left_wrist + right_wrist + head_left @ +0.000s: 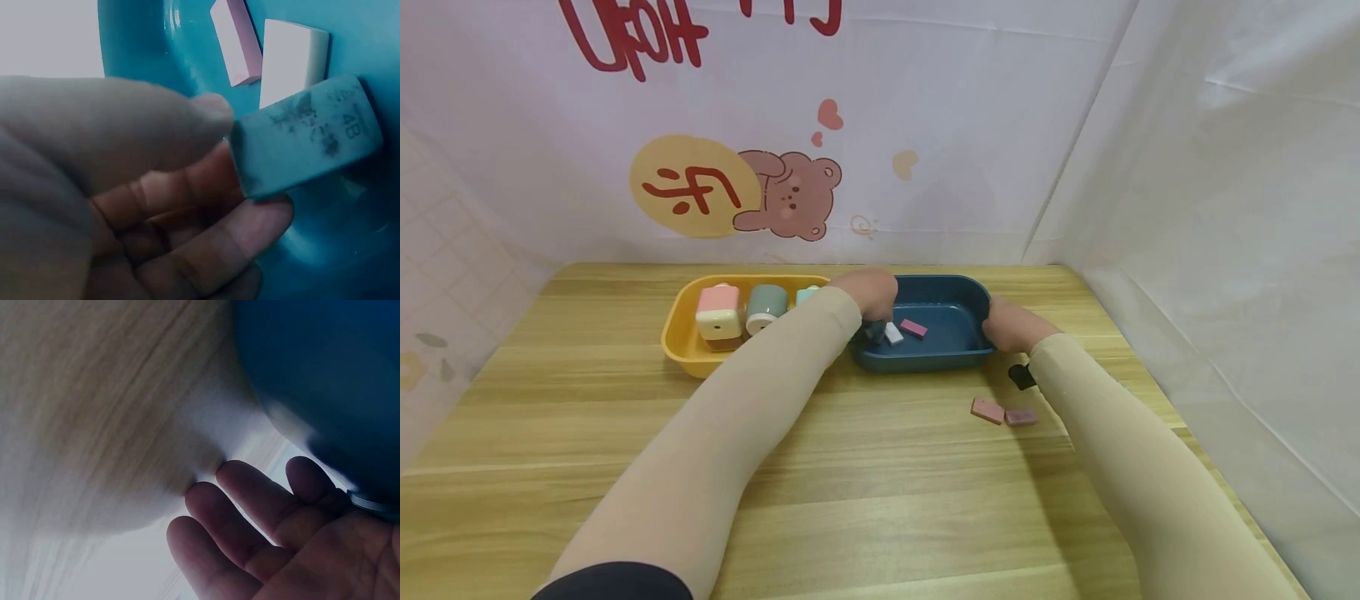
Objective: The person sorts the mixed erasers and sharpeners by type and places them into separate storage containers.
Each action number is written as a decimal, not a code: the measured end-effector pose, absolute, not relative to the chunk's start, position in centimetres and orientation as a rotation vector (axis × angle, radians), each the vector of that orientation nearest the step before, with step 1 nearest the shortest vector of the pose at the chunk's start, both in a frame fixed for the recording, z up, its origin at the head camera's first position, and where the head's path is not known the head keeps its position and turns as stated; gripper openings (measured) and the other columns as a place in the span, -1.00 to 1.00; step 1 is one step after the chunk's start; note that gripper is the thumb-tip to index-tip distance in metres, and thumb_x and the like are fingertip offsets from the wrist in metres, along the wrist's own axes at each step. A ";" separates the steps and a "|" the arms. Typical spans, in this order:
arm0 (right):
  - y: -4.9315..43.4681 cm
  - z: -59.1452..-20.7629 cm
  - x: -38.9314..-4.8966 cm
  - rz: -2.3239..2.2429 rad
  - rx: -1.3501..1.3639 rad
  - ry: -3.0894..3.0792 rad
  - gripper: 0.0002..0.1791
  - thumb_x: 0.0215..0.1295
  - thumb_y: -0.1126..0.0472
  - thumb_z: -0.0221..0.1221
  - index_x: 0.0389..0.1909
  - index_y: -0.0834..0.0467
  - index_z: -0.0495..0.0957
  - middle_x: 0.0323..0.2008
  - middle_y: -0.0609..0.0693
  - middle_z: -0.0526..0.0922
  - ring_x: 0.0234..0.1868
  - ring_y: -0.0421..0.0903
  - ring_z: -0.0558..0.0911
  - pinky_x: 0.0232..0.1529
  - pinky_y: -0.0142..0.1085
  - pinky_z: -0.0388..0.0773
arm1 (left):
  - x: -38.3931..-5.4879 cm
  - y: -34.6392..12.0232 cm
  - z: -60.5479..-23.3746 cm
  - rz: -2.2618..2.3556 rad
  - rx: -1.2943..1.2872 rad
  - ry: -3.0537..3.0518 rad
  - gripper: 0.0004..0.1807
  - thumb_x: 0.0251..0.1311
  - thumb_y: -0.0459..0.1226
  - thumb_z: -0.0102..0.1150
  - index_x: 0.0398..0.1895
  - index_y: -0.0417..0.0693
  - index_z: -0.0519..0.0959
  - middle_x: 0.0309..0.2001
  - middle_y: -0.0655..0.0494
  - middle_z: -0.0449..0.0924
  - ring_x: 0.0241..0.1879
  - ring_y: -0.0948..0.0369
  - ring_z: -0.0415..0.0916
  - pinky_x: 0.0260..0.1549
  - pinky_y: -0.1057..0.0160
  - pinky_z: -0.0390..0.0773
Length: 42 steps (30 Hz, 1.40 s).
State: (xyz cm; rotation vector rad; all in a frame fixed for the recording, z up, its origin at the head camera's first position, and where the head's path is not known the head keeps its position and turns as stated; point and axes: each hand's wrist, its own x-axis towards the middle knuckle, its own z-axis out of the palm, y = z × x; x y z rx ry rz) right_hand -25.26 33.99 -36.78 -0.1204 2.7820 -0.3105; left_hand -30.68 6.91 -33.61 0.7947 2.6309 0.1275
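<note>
My left hand [871, 293] reaches over the left side of a dark blue bin [925, 361]. In the left wrist view its thumb and fingers pinch one end of a bluish-green eraser [306, 140], smudged dark and marked 4B. Beyond that eraser lie a white eraser [294, 59] and a pink eraser [236, 44], both on the bin's floor. At the bin's right end, my right hand [1011, 325] holds the rim. Its index finger bends against the outer wall while the other fingers [219, 519] extend loosely outside; the thumb is hidden.
A yellow bin [688, 363] stands left of the blue one, holding a pink-and-cream container [718, 310], a grey-green one [767, 307] and a light blue one [806, 293], partly behind my left arm. Two pinkish erasers [987, 410] lie on the wooden table [880, 500].
</note>
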 end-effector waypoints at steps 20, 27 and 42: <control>34.1 -37.1 -25.4 -0.323 -0.116 2.786 -0.42 0.49 0.25 -0.24 0.32 0.64 0.17 0.20 0.52 0.49 0.04 0.22 0.55 0.25 0.13 0.48 | -30.6 6.9 -33.8 0.117 0.826 2.649 -0.73 0.43 -0.19 0.12 -0.25 -0.07 0.79 -0.43 0.09 0.58 -0.36 0.13 0.58 -0.31 0.25 0.53; 34.2 -37.2 -25.3 -0.303 -0.122 2.790 -0.41 0.50 0.25 -0.25 0.34 0.64 0.16 0.24 0.55 0.47 0.06 0.22 0.55 0.27 0.14 0.47 | -30.5 7.0 -33.6 0.114 0.845 2.640 -0.69 0.44 -0.14 0.12 -0.25 -0.10 0.80 -0.48 0.10 0.55 -0.40 0.13 0.59 -0.32 0.24 0.55; 34.1 -37.3 -25.4 -0.291 -0.121 2.789 -0.41 0.50 0.25 -0.26 0.33 0.65 0.17 0.20 0.54 0.49 0.03 0.22 0.55 0.23 0.12 0.49 | -29.2 8.7 -32.1 0.250 0.975 2.656 -0.66 0.52 -0.05 0.11 0.11 -0.03 0.69 -0.04 0.11 0.71 -0.09 0.15 0.63 0.10 0.10 0.65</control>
